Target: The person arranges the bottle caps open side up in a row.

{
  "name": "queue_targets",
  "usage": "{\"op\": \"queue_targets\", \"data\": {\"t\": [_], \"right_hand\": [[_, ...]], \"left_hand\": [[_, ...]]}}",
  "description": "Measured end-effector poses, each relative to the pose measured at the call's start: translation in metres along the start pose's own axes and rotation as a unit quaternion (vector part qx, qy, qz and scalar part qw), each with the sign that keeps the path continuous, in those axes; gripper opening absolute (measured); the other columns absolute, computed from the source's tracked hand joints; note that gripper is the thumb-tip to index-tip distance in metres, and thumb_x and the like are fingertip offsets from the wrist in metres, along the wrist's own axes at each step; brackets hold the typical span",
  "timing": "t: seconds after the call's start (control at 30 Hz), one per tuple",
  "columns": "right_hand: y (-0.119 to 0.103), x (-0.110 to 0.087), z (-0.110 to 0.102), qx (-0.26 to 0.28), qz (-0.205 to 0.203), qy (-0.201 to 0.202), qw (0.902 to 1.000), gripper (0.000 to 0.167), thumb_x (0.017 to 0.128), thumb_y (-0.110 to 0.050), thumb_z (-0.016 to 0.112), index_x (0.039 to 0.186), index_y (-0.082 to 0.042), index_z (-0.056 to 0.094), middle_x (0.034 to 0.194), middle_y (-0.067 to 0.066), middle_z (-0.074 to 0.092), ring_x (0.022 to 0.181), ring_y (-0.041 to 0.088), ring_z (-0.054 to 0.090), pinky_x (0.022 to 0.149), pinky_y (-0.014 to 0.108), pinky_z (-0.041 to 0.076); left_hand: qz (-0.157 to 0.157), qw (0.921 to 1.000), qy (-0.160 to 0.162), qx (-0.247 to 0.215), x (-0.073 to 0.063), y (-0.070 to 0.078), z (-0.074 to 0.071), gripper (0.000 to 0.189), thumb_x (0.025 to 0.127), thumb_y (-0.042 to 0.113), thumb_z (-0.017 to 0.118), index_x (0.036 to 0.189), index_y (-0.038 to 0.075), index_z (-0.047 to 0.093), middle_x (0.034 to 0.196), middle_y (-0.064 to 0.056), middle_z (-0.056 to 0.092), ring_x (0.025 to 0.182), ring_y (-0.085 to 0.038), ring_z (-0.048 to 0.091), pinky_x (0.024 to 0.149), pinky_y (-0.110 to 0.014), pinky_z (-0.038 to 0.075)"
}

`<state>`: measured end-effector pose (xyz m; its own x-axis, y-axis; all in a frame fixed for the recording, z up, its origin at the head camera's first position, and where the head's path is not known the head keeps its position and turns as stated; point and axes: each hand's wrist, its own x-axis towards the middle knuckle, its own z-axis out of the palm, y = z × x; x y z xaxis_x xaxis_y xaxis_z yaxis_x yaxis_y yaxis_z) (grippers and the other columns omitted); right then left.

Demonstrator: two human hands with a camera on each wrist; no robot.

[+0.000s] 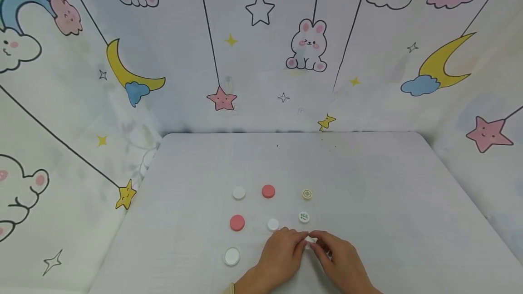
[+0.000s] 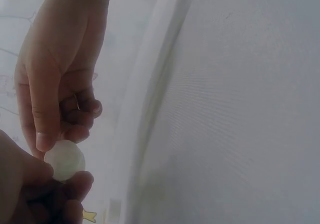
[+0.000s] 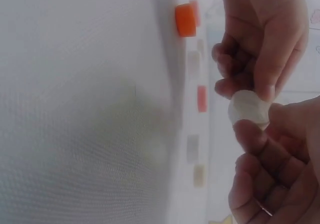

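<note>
Both hands meet low in the head view, above the near part of the white table. Between their fingertips is a small, round white cap, which appears as a pale disc in the left wrist view. My left hand pinches one side of this cap with thumb and finger. From the opposite side my right hand pinches it too, its other fingers curled. A white disc with a green pattern lies just beyond the hands. Close by the left knuckles is a plain white cap.
Red caps and white caps lie spread left of and beyond the hands. A small yellow-ringed disc is farther back. Behind the table hangs a patterned cloth.
</note>
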<state>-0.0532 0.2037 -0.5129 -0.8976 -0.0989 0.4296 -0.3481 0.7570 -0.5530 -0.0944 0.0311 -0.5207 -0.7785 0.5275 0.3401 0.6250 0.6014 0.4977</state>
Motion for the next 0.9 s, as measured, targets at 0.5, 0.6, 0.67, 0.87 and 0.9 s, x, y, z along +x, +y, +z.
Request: {"op": "queue_targets", "data": {"t": [0.5, 0.6, 0.67, 0.87, 0.9], "right_hand": [[-0.0029, 0.0028, -0.003, 0.011, -0.021, 0.027, 0.9994, 0.041, 0.072, 0.005, 0.08, 0.106, -0.014, 0.066, 0.071, -0.023, 0.052, 0.06, -0.009, 0.043, 0.054, 0.009, 0.038], [-0.0012, 0.0017, -0.0008, 0.001, -0.005, 0.011, 0.9999, 0.044, 0.07, 0.002, 0.083, 0.107, -0.014, 0.066, 0.073, -0.023, 0.051, 0.063, -0.007, 0.044, 0.055, 0.012, 0.04], [-0.0009, 0.0013, 0.0003, -0.003, 0.005, 0.004, 1.0, 0.046, 0.068, 0.002, 0.084, 0.108, -0.014, 0.066, 0.074, -0.023, 0.052, 0.065, -0.006, 0.046, 0.055, 0.015, 0.042], [-0.0042, 0.0015, 0.0012, -0.008, 0.018, -0.001, 0.9998, 0.051, 0.064, 0.003, 0.086, 0.108, -0.015, 0.066, 0.074, -0.022, 0.051, 0.065, -0.003, 0.048, 0.056, 0.018, 0.044], [-0.0047, 0.0014, 0.0015, -0.011, 0.02, -0.001, 0.9997, 0.052, 0.064, 0.003, 0.087, 0.108, -0.015, 0.066, 0.074, -0.022, 0.05, 0.065, -0.003, 0.048, 0.056, 0.017, 0.044]], "left_hand": [[0.021, 0.9961, 0.061, -0.06, -0.0015, 0.0047, -0.0029, 0.044, 0.077, 0.01, 0.079, 0.116, 0.015, 0.06, 0.081, 0.011, 0.057, 0.071, 0.0, 0.046, 0.064, -0.003, 0.03], [0.02, 0.9962, 0.067, -0.051, -0.0016, 0.0031, -0.0012, 0.045, 0.075, 0.007, 0.08, 0.114, 0.014, 0.06, 0.08, 0.011, 0.058, 0.071, -0.001, 0.046, 0.064, -0.004, 0.031], [0.014, 0.9966, 0.064, -0.05, -0.0015, 0.0021, -0.0003, 0.043, 0.075, 0.007, 0.08, 0.112, 0.014, 0.06, 0.079, 0.011, 0.057, 0.071, 0.0, 0.046, 0.063, -0.005, 0.032], [-0.008, 0.997, 0.046, -0.061, -0.0023, 0.0015, 0.0018, 0.04, 0.076, 0.009, 0.081, 0.109, 0.015, 0.059, 0.079, 0.012, 0.056, 0.07, 0.002, 0.042, 0.059, -0.008, 0.032], [-0.007, 0.9971, 0.046, -0.06, -0.0025, 0.0014, 0.0023, 0.039, 0.077, 0.009, 0.081, 0.109, 0.015, 0.059, 0.078, 0.012, 0.055, 0.07, 0.002, 0.042, 0.059, -0.008, 0.031]]}}
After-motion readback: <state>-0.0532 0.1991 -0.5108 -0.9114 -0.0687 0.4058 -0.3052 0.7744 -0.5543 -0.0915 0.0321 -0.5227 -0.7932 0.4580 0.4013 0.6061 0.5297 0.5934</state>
